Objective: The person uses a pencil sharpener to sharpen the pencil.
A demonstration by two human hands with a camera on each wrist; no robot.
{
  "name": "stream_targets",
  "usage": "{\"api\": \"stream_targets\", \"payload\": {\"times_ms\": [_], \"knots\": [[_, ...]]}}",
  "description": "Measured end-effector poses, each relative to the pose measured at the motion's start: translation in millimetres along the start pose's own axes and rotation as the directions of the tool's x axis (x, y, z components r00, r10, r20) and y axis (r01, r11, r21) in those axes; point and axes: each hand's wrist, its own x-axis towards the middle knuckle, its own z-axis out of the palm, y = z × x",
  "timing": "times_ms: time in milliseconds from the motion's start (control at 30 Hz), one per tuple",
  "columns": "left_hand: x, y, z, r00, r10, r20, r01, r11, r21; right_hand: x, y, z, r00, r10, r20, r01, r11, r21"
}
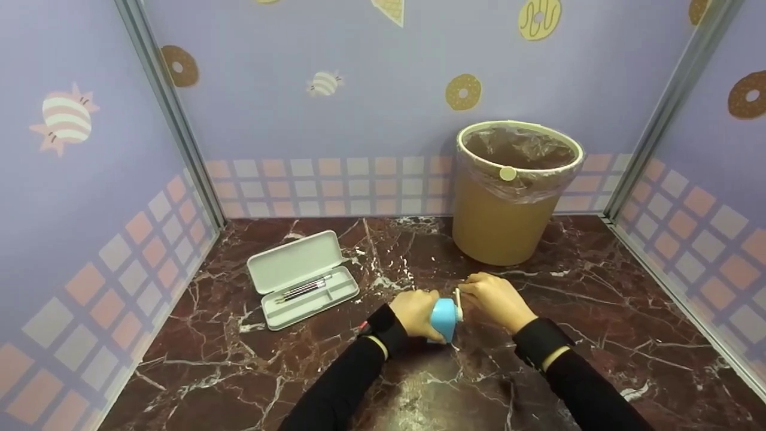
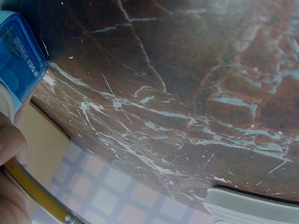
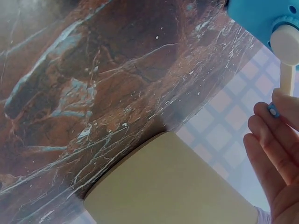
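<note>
The crank pencil sharpener [image 1: 443, 316] is sky blue, its crank [image 3: 287, 77] white. The pencil [image 2: 39, 196] is yellow with a silvery ferrule. At one o'clock from the sharpener, the wastebasket [image 1: 499, 230] is tan with a cream rim [image 1: 508, 173]; between nine and ten, the pencil case [image 1: 293, 260] is pale grey — its pencils [image 1: 305, 290] black-and-white. Tabletop [image 1: 197, 371]: white-veined maroon marble. Back wall [image 1: 389, 120]: lavender — pink-and-white squares, brown doughnuts [image 1: 463, 105]. Sleeves [image 1: 335, 383]: black.

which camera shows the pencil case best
The head view: the open pencil case shows whole, pencils inside. The left wrist view catches only part, at lower right; the right wrist view shows none of it.
</note>
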Motion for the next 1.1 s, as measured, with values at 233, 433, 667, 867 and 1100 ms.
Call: {"api": "stream_targets", "payload": {"times_ms": [233, 433, 667, 867, 1100], "knots": [[-0.8, 0.1, -1.3, 1.000, 0.007, -0.008, -0.007, 1.000, -0.004, 2, 0, 4.3, 0.998, 0.018, 0.057, -0.019, 1.000, 0.016], [-1.7, 1.2, -5.0, 1.000, 0.013, -0.016, -0.013, 1.000, -0.008, 2, 2, 6.7, 0.996, 0.047, 0.081, -0.051, 0.997, 0.053], [-2.0, 0.5, -3.9, 1.000, 0.006, -0.004, -0.006, 1.000, 0.000, 0, 1, 15.1, 0.993, 0.058, 0.107, -0.065, 0.996, 0.068], [-4.2, -0.2, -2.8, 1.000, 0.005, -0.001, -0.005, 1.000, -0.018, -9, -1, 27.2, 0.993, 0.016, 0.119, -0.023, 0.998, 0.059], [-5.3, 0.9, -5.4, 1.000, -0.003, 0.005, 0.003, 0.999, -0.037, -24, -8, 35.2, 0.993, -0.020, 0.121, 0.015, 0.999, 0.038]]}}
